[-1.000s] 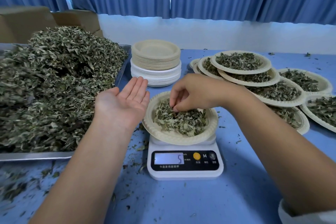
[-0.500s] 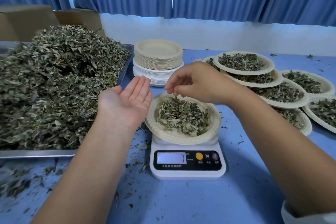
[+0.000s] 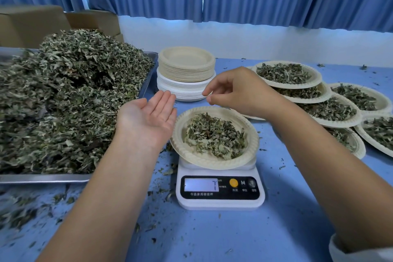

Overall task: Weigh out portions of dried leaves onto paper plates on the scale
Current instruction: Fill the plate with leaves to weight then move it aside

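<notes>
Progress: a batch of filled plates is lying overlapped at the right of the worktop, and one more portion is being weighed. I am judging the job well under way but far from finished.
Plate on scale: a paper plate is sitting on the scale, carrying a loose mound of dried leaves in its middle.
Display: is reading 7 (unit too small to read; target weight unknown).
Left hand: is lying palm up just beside the plate's left rim, fingers straight and pressed together, holding nothing.
Right hand: is hovering above the plate's far rim, fingers loosely curled, thumb and forefinger tips near each other with no leaf showing between them.
Stock tray: is holding a high heap of leaves, left of the scale.
Empty plates: a tall stack is waiting behind the scale, so many portions are probably remaining.
</notes>
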### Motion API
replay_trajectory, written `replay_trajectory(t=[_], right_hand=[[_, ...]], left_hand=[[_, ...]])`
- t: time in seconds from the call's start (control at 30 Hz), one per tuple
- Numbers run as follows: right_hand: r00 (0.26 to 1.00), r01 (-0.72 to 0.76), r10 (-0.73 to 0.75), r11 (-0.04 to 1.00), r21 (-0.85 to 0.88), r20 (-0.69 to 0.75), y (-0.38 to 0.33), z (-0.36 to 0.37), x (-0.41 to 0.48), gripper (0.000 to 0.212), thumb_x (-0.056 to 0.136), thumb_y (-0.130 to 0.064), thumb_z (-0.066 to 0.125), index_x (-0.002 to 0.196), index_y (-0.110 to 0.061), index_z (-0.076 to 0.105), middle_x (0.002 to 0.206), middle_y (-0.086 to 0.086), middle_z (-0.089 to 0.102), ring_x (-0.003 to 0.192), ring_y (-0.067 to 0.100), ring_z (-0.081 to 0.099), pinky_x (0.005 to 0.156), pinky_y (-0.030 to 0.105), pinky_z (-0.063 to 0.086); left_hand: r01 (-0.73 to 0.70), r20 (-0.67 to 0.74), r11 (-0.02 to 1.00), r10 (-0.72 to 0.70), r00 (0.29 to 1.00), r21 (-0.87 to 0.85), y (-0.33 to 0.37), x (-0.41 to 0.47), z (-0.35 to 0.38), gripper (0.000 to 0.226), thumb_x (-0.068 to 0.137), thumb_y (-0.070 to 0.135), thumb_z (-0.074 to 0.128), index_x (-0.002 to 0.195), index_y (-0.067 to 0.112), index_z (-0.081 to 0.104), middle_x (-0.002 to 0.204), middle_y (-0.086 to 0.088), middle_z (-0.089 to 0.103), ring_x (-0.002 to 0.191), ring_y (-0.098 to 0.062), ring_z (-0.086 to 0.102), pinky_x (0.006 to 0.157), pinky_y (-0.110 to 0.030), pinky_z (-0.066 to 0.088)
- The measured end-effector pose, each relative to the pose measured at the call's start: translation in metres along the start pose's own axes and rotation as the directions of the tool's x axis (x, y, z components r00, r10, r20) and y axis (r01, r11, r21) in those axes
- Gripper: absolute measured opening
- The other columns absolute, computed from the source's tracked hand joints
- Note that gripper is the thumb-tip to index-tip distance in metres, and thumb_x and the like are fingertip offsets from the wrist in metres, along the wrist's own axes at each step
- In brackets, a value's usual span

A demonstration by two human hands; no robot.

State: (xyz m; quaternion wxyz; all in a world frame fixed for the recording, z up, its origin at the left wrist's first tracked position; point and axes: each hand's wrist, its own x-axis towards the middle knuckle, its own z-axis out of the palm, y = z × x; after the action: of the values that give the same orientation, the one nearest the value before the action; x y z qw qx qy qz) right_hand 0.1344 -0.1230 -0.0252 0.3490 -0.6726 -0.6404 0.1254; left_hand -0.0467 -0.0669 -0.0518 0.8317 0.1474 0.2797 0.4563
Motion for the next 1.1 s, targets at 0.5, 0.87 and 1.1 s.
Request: replay_trajectory(t=[0.5,0.87,1.1], right_hand=[[0.858,-0.33,0.444,0.861,-0.387,0.257,0.023,-0.029,-0.003,0.035,0.088,-0.03,0.065,0.108,0.0,0.062,0.094,0.015,0.067,0.08,0.026,0.069,0.066,0.034,0.062],[0.8,-0.368,0.499,0.847,-0.384,0.333,0.024,-0.034,-0.01,0.027,0.091,-0.009,0.048,0.113,0.001,0.059,0.085,0.015,0.066,0.067,0.028,0.07,0.058,0.033,0.061],[0.898,-0.324,0.415,0.851,-0.414,0.15,0.033,-0.08,-0.018,0.025,0.09,-0.015,0.05,0.111,-0.014,0.065,0.096,0.006,0.069,0.068,0.016,0.059,0.049,0.023,0.048]], left_hand=[[-0.198,0.081,0.448,0.266,0.96,0.872,-0.002,0.006,0.0,0.017,0.093,0.008,0.055,0.106,0.013,0.066,0.104,-0.005,0.067,0.086,-0.013,0.065,0.077,-0.024,0.049],[-0.173,0.1,0.431,0.186,0.977,0.886,-0.008,0.012,-0.004,0.014,0.09,0.001,0.059,0.1,0.007,0.066,0.088,-0.009,0.07,0.068,-0.011,0.066,0.053,-0.018,0.055],[-0.192,0.196,0.76,0.086,0.977,0.621,-0.044,-0.008,0.019,0.014,0.09,-0.004,0.055,0.083,-0.002,0.066,0.063,-0.007,0.062,0.048,-0.005,0.056,0.053,-0.017,0.053]])
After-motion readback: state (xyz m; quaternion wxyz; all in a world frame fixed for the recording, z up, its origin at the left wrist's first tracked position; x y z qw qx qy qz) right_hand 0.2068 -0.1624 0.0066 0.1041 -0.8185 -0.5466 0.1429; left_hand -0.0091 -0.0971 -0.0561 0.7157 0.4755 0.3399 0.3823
